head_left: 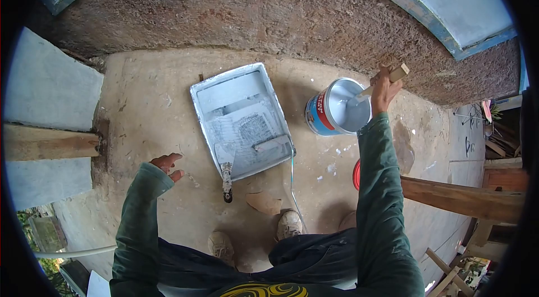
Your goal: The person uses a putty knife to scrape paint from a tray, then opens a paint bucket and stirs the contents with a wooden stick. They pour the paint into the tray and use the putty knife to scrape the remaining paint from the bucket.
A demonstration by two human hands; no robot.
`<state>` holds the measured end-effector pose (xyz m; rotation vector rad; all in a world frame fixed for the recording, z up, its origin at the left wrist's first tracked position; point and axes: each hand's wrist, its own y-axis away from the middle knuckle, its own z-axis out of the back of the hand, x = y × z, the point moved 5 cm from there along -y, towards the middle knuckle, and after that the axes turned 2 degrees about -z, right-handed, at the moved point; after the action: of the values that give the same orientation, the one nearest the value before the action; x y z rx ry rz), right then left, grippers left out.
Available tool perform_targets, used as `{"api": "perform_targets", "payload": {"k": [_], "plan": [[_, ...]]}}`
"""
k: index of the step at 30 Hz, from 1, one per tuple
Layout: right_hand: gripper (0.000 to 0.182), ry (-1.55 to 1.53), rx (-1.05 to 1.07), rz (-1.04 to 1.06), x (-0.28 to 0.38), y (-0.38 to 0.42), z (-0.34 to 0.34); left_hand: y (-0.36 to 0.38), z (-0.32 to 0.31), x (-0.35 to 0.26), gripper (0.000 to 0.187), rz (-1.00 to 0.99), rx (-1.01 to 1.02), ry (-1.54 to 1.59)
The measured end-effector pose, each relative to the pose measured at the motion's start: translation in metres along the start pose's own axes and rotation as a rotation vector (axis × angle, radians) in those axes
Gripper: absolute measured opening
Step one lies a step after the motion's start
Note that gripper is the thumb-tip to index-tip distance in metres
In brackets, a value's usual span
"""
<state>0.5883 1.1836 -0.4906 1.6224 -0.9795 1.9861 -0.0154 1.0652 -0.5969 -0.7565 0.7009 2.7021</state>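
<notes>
My right hand is closed round a wooden stick, whose paint-coated lower part slants into a bucket of pale paint. The bucket stands on the floor, right of a paint tray. In the tray, a small roller lies near the right edge, and a paint-covered scraper rests at the front edge with its dark handle sticking out. My left hand is held left of the tray, fingers apart, holding nothing.
A rough brown wall base runs behind the tray and bucket. Wooden posts stand at the left and right. A red lid shows partly beside my right sleeve. A flat brown piece lies near my shoes.
</notes>
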Motion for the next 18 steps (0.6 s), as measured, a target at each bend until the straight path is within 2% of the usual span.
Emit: {"api": "perform_targets", "payload": {"k": [1,3,6,7,9,10,12,13,15,16,18], "plan": [[0.023,-0.057,-0.044,0.056,-0.002,0.004,-0.003,-0.002,-0.001,-0.001,0.05,-0.004,0.001,0.001],[0.025,-0.156,-0.04,-0.014,-0.013,0.01,-0.01,-0.006,-0.003,-0.001,0.049,0.016,0.012,0.027],[0.027,-0.444,0.182,-0.243,-0.019,0.016,-0.02,-0.014,-0.003,-0.007,0.048,-0.005,0.018,0.057],[0.027,-0.44,0.178,-0.24,-0.015,0.016,-0.013,-0.018,-0.006,-0.005,0.048,-0.011,0.021,0.059],[0.026,-0.307,0.307,-0.418,-0.017,0.018,-0.01,-0.026,-0.012,0.0,0.048,-0.002,0.038,0.048],[0.026,-0.308,0.309,-0.417,-0.013,0.015,-0.009,-0.028,-0.012,0.002,0.048,-0.002,0.036,0.049],[0.022,-0.066,0.166,-0.299,-0.003,0.009,0.001,-0.033,-0.013,0.001,0.049,0.033,0.064,0.04],[0.022,-0.063,0.166,-0.3,-0.003,0.007,0.0,-0.034,-0.014,0.002,0.049,0.033,0.066,0.042],[0.023,0.049,0.038,-0.075,0.005,0.0,0.005,-0.036,-0.016,0.005,0.049,0.037,0.072,0.053],[0.023,0.052,0.036,-0.074,0.003,0.001,0.002,-0.036,-0.017,0.006,0.049,0.035,0.074,0.054],[0.024,-0.137,-0.064,0.045,0.002,0.008,-0.004,-0.036,-0.019,0.007,0.049,0.02,0.095,-0.001]]}}
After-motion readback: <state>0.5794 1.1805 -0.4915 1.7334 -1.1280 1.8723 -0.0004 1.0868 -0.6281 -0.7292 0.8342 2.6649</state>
